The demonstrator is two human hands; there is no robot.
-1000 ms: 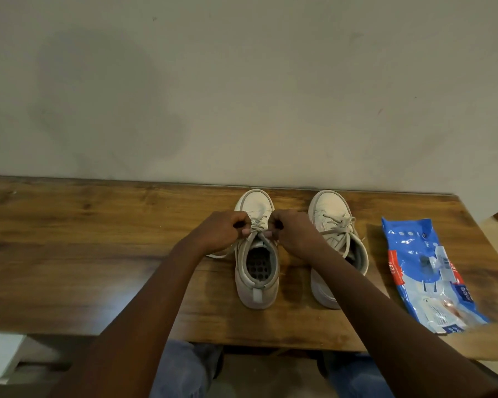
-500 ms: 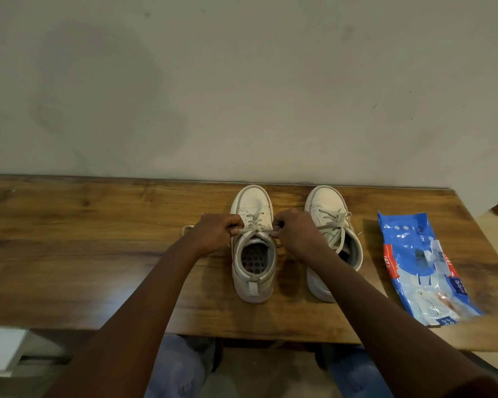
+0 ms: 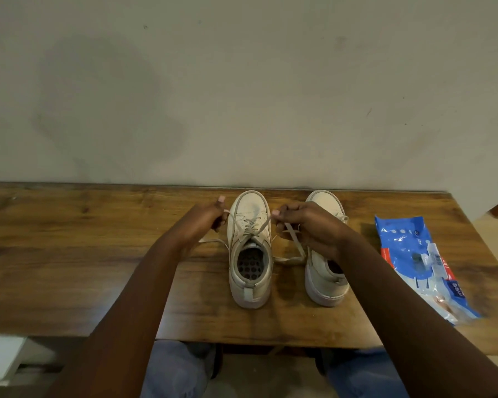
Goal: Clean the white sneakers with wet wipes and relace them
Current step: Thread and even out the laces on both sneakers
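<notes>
head | my left hand [image 3: 204,222] pinches one end of the lace [image 3: 295,245], my right hand [image 3: 308,225] pinches the other, both pulled outward | left sneaker [image 3: 249,280] stands on the wooden table [image 3: 69,254], toe to the wall | right sneaker [image 3: 327,285] just beside it | wipes pack [image 3: 408,254] lies further right

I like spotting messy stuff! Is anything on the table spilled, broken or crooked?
Nothing is spilled or broken. The left sneaker has its lace untied, ends pinched by the left hand and right hand. The blue wipes pack lies slanted near the right edge of the table.
</notes>
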